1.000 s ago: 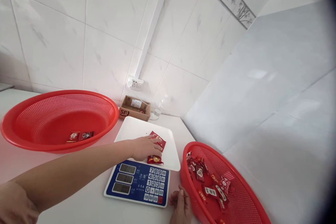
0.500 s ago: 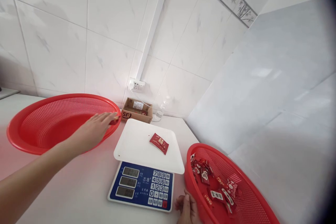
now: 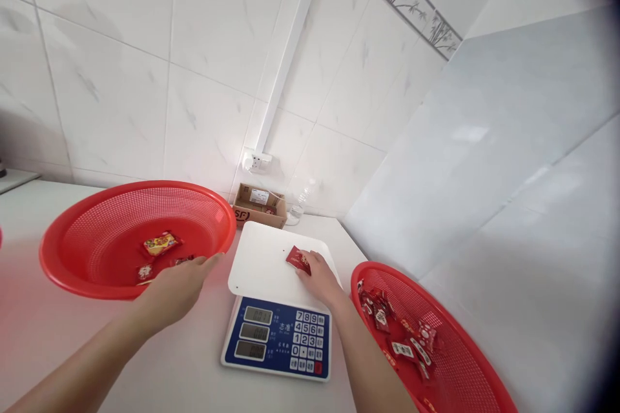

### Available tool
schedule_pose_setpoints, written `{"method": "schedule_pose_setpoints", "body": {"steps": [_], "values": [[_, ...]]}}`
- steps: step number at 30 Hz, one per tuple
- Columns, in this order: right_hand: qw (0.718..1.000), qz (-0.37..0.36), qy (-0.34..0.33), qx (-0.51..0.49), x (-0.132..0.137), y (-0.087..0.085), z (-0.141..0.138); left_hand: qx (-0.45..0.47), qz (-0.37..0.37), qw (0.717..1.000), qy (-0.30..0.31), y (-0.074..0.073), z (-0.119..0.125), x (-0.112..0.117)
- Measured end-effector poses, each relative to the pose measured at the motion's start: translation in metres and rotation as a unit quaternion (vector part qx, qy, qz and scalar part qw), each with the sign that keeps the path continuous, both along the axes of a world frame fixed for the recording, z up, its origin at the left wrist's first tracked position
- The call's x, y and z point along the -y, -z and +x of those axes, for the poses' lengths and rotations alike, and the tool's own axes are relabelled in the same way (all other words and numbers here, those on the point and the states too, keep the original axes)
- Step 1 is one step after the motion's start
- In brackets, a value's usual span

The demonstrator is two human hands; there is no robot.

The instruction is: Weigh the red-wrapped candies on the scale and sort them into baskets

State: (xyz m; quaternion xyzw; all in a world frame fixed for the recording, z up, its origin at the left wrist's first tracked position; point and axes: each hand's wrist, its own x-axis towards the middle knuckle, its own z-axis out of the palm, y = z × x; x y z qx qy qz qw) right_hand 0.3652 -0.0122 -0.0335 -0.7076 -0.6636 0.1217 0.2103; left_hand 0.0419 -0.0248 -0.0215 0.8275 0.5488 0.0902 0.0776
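Packet (image 3: 294,257), head view: on scale tray (image 3: 259,264). Right hand (image 3: 320,279), earlier beside right basket (image 3: 462,361), now touches it; whether gripped, cannot tell. Left hand (image 3: 177,290) loose, yellow packet (image 3: 159,243) newly in left basket (image 3: 87,232). Packet red, pale print, partly covered.

left basket (image 3: 104,222): red mesh | scale (image 3: 279,317): blue/white | packet (image 3: 296,257) on scale: red | box (image 3: 265,217): brown

Over there, a scale (image 3: 281,339) stands between a left basket (image 3: 82,258) and a right basket (image 3: 465,355), packets (image 3: 161,243) in both. Another packet (image 3: 295,258) is on the scale's pan (image 3: 261,264); behind, a box (image 3: 261,216) sits left of a bottle (image 3: 300,203).
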Motion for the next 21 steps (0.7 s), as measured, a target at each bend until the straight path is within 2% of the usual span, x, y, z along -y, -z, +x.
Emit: {"method": "schedule_pose_setpoints", "body": {"steps": [4, 7, 12, 14, 17, 19, 21], "values": [[1.0, -0.025, -0.016, 0.01, -0.012, -0.007, -0.002, -0.032, -0.028, 0.999, 0.017, -0.002, 0.005, 0.008], [1.0, -0.025, -0.019, 0.004, -0.016, -0.02, -0.015, -0.037, -0.036, 0.998, 0.031, -0.005, 0.008, 0.011], [0.995, -0.03, -0.068, -0.07, -0.035, -0.048, -0.078, -0.035, -0.041, 0.998, 0.038, -0.005, 0.01, 0.011], [0.977, 0.001, -0.106, -0.183, -0.045, -0.057, -0.106, -0.032, -0.037, 0.998, 0.037, -0.003, 0.009, 0.011], [0.964, 0.024, -0.14, -0.226, -0.053, -0.065, -0.133, -0.027, -0.033, 0.999, 0.032, -0.001, 0.006, 0.01], [0.965, 0.044, -0.156, -0.207, -0.051, -0.065, -0.136, -0.023, -0.029, 0.999, 0.034, -0.001, 0.003, 0.01], [0.97, 0.069, -0.162, -0.169, -0.042, -0.062, -0.124, -0.018, -0.026, 0.999, 0.038, -0.002, -0.001, 0.01]]}}
